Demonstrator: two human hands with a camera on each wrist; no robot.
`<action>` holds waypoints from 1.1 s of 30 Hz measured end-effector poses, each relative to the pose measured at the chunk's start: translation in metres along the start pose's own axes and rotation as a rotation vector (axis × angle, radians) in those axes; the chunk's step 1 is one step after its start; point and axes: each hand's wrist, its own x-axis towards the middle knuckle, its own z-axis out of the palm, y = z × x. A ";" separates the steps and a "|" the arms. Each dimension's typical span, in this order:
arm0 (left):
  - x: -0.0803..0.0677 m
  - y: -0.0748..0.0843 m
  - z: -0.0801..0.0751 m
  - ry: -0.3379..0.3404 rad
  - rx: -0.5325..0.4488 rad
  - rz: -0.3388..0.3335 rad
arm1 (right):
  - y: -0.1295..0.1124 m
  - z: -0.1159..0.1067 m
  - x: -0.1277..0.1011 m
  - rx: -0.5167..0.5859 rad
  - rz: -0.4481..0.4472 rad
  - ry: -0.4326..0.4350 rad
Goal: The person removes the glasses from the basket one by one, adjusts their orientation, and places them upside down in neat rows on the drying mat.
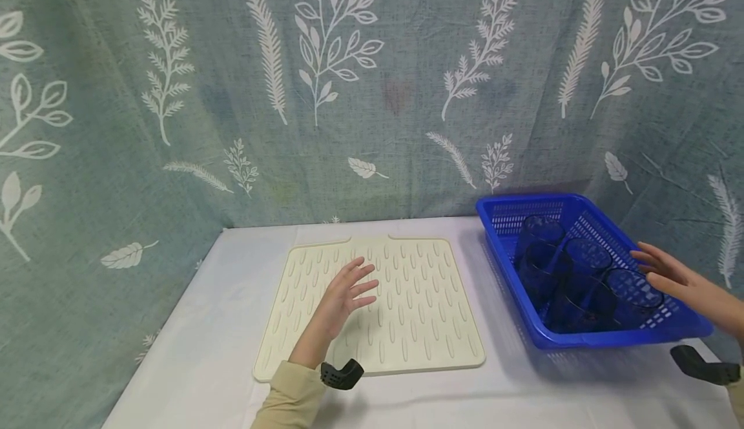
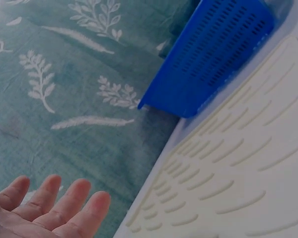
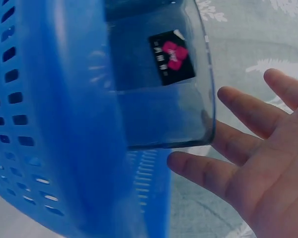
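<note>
Several dark-tinted drinking glasses (image 1: 587,258) stand in a blue plastic basket (image 1: 526,316) on the right side of the table. My right hand (image 1: 674,274) is at the basket's right side, fingers spread beside the nearest glass. In the right wrist view that glass (image 3: 164,109) carries a black label with a pink flower, and the fingers (image 3: 203,168) reach around its rim without gripping. My left hand (image 1: 345,293) hovers over the cream ridged drying mat (image 1: 418,313), fingers apart and holding nothing. The left wrist view shows its fingertips (image 2: 97,203) loosely extended.
A white cloth covers the table (image 1: 203,325). Behind it and along both sides hangs a grey-green curtain (image 1: 395,93) with white leaf prints. The mat's raised lip has a gap at its far edge. Black straps sit at both wrists.
</note>
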 end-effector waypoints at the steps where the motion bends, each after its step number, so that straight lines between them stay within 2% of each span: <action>1: 0.000 -0.001 0.001 -0.003 -0.002 -0.002 | 0.001 0.001 0.000 0.005 -0.001 0.002; 11: -0.001 -0.008 0.007 -0.019 0.002 -0.010 | 0.005 0.012 -0.004 0.017 0.021 0.010; 18: -0.002 -0.013 0.007 -0.036 -0.024 -0.027 | 0.012 0.016 -0.004 -0.001 -0.015 0.026; 25: -0.003 -0.016 0.008 -0.083 -0.090 -0.048 | 0.017 0.022 -0.003 0.019 0.020 0.031; 33: -0.005 -0.017 0.009 -0.074 -0.216 -0.091 | 0.022 0.026 0.000 -0.047 0.042 0.076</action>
